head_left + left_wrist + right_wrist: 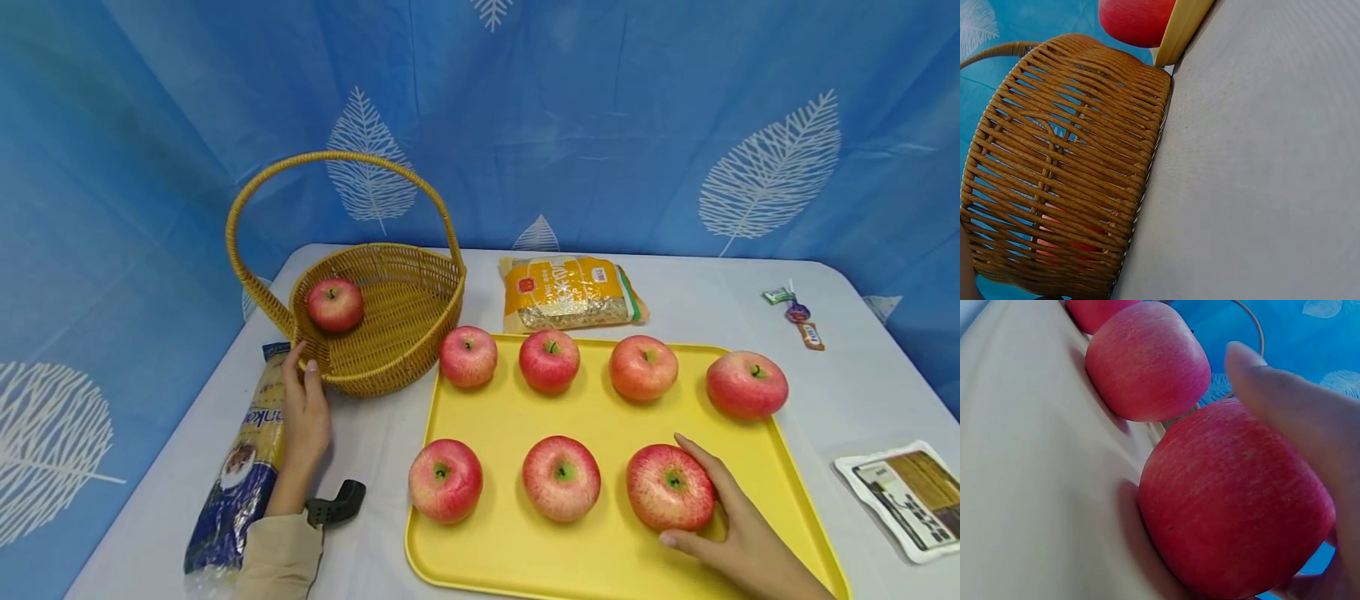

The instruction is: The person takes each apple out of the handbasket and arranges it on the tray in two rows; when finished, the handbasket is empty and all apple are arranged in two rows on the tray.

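My left hand (307, 421) rests at the near left side of a wicker basket (405, 364), its fairly straight fingers touching the rim. One red apple (335, 305) lies inside the basket, at the left. On a yellow tray (495, 417) stand several red apples in two rows. Around the front right apple (670, 487) my right hand (738, 533) spreads its thumb and fingers. That apple (1235, 506) sits on the tray in the right wrist view; the thumb extends past its edge, and the other fingers are mostly hidden behind it.
A blue and yellow bag (251, 467) lies left of my left arm. Behind the tray is an orange grain bag (566, 292). Small wrapped candies (798, 312) and a flat white-edged package (903, 500) lie at the right. A blue curtain (600, 125) hangs behind the white table.
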A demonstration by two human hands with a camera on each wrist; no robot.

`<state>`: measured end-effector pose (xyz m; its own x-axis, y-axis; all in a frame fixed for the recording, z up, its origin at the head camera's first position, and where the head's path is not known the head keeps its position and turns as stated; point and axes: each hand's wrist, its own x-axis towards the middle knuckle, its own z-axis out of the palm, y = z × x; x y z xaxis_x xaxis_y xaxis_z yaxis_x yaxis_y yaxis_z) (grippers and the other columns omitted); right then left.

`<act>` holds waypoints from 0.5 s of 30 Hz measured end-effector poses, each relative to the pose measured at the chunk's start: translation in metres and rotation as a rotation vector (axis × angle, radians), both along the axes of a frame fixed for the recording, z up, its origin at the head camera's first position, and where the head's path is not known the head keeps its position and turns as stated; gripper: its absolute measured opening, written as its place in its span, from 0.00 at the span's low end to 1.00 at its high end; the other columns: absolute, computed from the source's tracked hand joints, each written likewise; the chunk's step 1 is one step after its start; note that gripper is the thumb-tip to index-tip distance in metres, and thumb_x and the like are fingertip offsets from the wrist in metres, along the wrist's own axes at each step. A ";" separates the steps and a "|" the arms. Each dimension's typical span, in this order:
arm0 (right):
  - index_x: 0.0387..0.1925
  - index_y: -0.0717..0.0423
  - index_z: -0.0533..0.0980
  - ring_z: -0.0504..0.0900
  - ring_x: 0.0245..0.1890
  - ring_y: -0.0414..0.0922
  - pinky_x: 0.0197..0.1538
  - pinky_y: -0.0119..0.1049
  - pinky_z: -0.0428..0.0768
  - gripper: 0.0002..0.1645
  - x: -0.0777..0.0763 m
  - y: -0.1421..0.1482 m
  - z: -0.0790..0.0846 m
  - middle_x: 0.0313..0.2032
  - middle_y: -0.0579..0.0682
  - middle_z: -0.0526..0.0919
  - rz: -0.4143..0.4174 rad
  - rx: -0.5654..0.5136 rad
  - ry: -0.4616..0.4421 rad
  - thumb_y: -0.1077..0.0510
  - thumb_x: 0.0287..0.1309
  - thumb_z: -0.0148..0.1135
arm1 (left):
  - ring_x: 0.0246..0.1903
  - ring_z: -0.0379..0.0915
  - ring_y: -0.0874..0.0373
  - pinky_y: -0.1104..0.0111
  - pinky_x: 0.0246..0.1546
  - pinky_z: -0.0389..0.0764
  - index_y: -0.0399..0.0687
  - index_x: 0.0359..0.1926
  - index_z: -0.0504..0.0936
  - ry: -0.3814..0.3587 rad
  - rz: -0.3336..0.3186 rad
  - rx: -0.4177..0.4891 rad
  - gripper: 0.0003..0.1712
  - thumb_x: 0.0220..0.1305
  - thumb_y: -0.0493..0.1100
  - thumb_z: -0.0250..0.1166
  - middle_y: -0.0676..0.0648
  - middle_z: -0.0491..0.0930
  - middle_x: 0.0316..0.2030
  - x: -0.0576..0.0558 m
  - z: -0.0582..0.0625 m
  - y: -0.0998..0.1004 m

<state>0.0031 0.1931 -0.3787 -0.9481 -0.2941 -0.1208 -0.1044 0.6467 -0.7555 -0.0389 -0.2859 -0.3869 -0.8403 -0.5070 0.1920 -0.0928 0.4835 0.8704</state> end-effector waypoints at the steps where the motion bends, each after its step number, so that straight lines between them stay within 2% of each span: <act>1: 0.69 0.34 0.44 0.52 0.52 0.13 0.46 0.07 0.51 0.57 0.000 0.000 0.000 0.63 0.42 0.55 0.001 -0.014 0.008 0.52 0.44 0.69 | 0.68 0.44 0.45 0.47 0.64 0.50 0.52 0.68 0.51 0.003 0.000 0.001 0.29 0.71 0.55 0.35 0.41 0.49 0.69 0.000 0.000 0.000; 4: 0.69 0.34 0.44 0.50 0.52 0.12 0.45 0.06 0.49 0.56 0.001 0.001 0.000 0.65 0.46 0.53 0.001 -0.025 0.014 0.53 0.45 0.69 | 0.68 0.44 0.45 0.46 0.64 0.50 0.51 0.68 0.51 0.009 -0.003 -0.001 0.28 0.71 0.55 0.35 0.41 0.49 0.69 0.000 -0.001 0.000; 6: 0.69 0.34 0.44 0.50 0.51 0.12 0.45 0.06 0.49 0.56 0.001 0.001 0.001 0.65 0.46 0.54 -0.002 -0.011 0.006 0.52 0.46 0.68 | 0.68 0.45 0.44 0.46 0.64 0.50 0.51 0.68 0.51 0.009 -0.004 -0.001 0.28 0.71 0.55 0.35 0.41 0.49 0.69 0.000 -0.001 0.000; 11: 0.69 0.34 0.45 0.52 0.50 0.14 0.45 0.07 0.53 0.55 0.000 0.004 0.003 0.60 0.29 0.55 -0.002 0.022 0.016 0.51 0.45 0.69 | 0.68 0.45 0.44 0.46 0.63 0.51 0.51 0.68 0.51 0.011 -0.009 -0.002 0.28 0.71 0.54 0.35 0.41 0.49 0.68 0.000 0.000 0.000; 13: 0.69 0.36 0.46 0.53 0.51 0.14 0.45 0.08 0.55 0.56 -0.002 0.005 0.004 0.59 0.26 0.55 0.006 0.018 0.046 0.52 0.44 0.70 | 0.67 0.45 0.44 0.46 0.64 0.51 0.50 0.68 0.51 0.010 -0.007 -0.003 0.28 0.71 0.54 0.35 0.41 0.50 0.68 0.000 0.001 0.000; 15: 0.68 0.39 0.48 0.55 0.51 0.15 0.45 0.09 0.57 0.57 -0.003 0.005 0.005 0.60 0.28 0.56 0.020 0.003 0.092 0.54 0.42 0.71 | 0.68 0.45 0.44 0.46 0.64 0.50 0.50 0.68 0.51 0.006 -0.001 -0.003 0.28 0.71 0.54 0.35 0.41 0.50 0.68 0.000 0.001 0.000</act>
<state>0.0006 0.1981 -0.3735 -0.9491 -0.3132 -0.0339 -0.1866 0.6457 -0.7404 -0.0387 -0.2857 -0.3862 -0.8399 -0.5052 0.1983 -0.0873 0.4863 0.8694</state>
